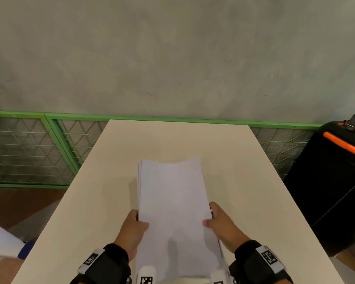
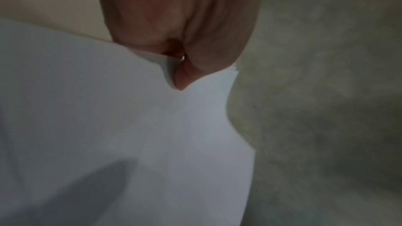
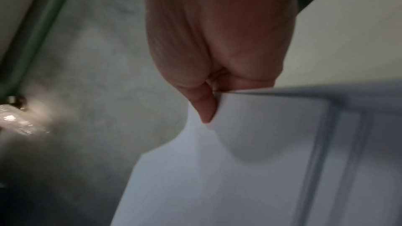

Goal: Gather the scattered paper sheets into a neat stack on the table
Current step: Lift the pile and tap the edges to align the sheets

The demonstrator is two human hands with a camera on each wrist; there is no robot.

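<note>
Your left hand pinches the left long edge of the paper sheets, thumb on top, fingers curled under. Your right hand does the same on the right edge, thumb pressed onto the top sheet. Both wrist views show the thumb tip digging into the bundle and the paper buckling around it.

The sheets are all in one bundle between your hands, over the middle of the surface, near end toward you. Whether the far end touches down or floats isn't clear from the head view. The far edge is wavy, and on the left side several sheet edges show staggered, so alignment isn't done. I see no loose sheets elsewhere on the surface, so gathering looks finished and squaring up is what's left.

Risks from here:
- Pinch is at the near half only, so the far end droops and fans. Let go w/o lowering flat and the sheets likely slide apart.
- Thumbs pressing hard can crease the top sheet; it's already dimpled in the right wrist view.
- Uneven grip L vs R may skew the bundle, so edges won't line up.
- Tapping the edge on the surface w/ loose fingers could let inner sheets slip out.

Beyond the surface: green mesh fence, grey wall, black case w/ orange handle at right.
</note>
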